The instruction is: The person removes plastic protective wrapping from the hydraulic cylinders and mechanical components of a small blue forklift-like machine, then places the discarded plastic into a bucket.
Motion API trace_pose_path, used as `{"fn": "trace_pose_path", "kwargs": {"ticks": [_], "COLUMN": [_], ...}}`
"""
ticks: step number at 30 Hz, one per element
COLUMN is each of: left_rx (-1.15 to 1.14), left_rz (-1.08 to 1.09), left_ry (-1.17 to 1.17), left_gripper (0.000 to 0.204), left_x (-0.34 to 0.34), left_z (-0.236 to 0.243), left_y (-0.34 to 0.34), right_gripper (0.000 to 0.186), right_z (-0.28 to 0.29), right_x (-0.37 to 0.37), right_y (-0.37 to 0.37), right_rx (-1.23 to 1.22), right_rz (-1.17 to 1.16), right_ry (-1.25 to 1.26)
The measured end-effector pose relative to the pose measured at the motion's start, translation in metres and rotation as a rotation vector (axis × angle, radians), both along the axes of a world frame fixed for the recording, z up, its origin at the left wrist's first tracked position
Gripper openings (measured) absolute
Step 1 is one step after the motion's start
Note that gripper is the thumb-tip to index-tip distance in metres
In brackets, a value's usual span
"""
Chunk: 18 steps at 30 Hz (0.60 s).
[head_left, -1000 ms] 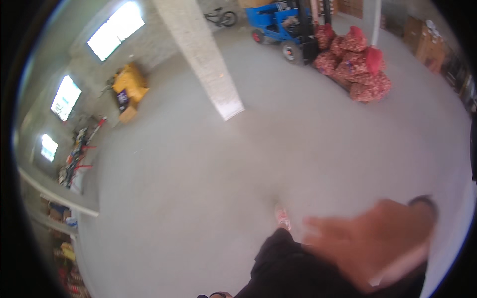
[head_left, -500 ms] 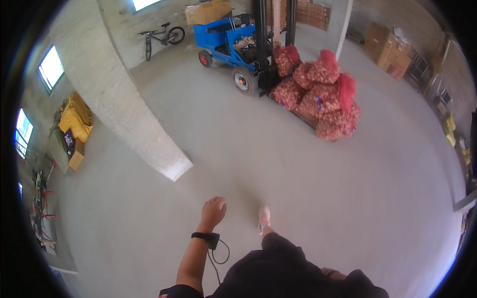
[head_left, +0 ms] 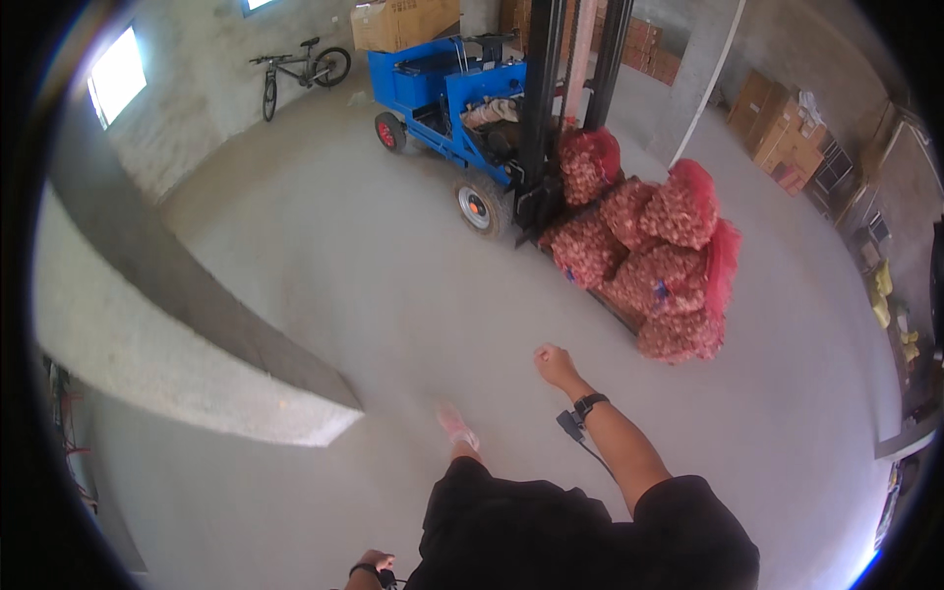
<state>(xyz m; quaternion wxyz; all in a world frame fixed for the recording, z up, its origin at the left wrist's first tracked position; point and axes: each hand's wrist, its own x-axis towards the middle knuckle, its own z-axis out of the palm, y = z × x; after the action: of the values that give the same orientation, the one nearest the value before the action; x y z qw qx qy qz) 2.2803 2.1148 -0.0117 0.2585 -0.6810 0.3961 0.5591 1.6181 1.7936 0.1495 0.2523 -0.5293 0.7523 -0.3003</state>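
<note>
Ahead of me, several red mesh sacks (head_left: 659,275) full of small pale reddish bulbs lie stacked on the fork end of a blue forklift (head_left: 403,79). My right hand (head_left: 556,364) hangs over the grey floor short of the sacks, closed in a loose fist with nothing in it, a black watch-like band and a corded black device at the wrist. My left hand (head_left: 376,562) is low at the bottom edge, wearing a dark band, fingers curled; whatever it may hold is hidden. My shoe shows below, blurred.
A concrete pillar (head_left: 246,374) rises close on the left. Behind are a leaning bicycle (head_left: 305,74), a large carton (head_left: 403,25) atop the forklift and a second pillar (head_left: 698,88). Cartons (head_left: 772,128), metal frames and yellow bags line the right wall.
The forklift and sacks have come closer and lower in view; the near pillar has shifted left. My right hand has swung forward, while my left has dropped back to the bottom edge.
</note>
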Motion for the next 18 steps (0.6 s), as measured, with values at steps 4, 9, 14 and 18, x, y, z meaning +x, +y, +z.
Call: {"fn": "trace_pose_path", "kwargs": {"ticks": [4,9,14,18], "left_rx": [-0.245,-0.441,-0.883,-1.133], "left_rz": [-0.152,-0.502,0.065,-0.083], "left_ry": [-0.148,0.067,0.408,0.374], "left_gripper": [0.044,0.043,0.030,0.027], "left_x": [-0.019,-0.122,-0.234,-0.278], "left_z": [0.014,0.030,0.088,0.133], "left_y": [-0.174,-0.492,-0.798,-0.928], "right_gripper": [0.023,0.026,0.015,0.025], "right_z": [-0.010,-0.149,-0.204,-0.179], "right_x": [0.003,-0.063,-0.082,-0.085], "right_y": [-0.124,-0.099,-0.086,-0.187], "right_rx": [0.030,0.498,1.010,0.997], "right_rz": [-0.062,-0.062,-0.585,-0.736], "right_ry": [-0.093,0.193,-0.589,-0.602]}}
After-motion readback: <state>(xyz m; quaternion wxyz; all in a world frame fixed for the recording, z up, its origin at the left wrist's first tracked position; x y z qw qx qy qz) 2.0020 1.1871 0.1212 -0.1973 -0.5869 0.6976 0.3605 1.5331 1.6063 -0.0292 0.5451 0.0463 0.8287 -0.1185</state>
